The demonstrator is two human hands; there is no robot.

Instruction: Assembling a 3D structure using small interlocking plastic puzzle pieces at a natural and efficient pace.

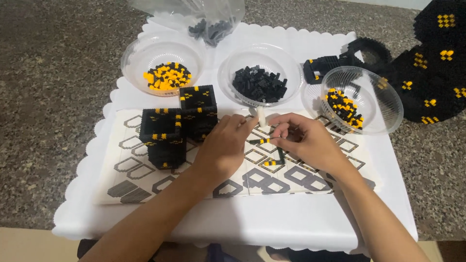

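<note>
My left hand [224, 148] and my right hand [307, 141] meet over a printed instruction sheet [145, 187]. Between their fingertips is a thin strip of tiny black and yellow bricks [261, 141], pinched by the right hand and touched by the left. A small white tool [261, 116] stands just behind the fingers. A short black and yellow piece [275, 160] lies on the sheet under the right hand. Two hollow square towers of black bricks with yellow marks [162, 136] [198, 109] stand left of my left hand.
Three clear plastic bowls hold bricks: yellow and black [165, 75], black [259, 83], mixed [345, 107]. A plastic bag of dark bricks [211, 26] lies behind. A large black and yellow brick model [432, 73] sits at the right. A white scalloped tray [252, 223] lies on a speckled stone counter.
</note>
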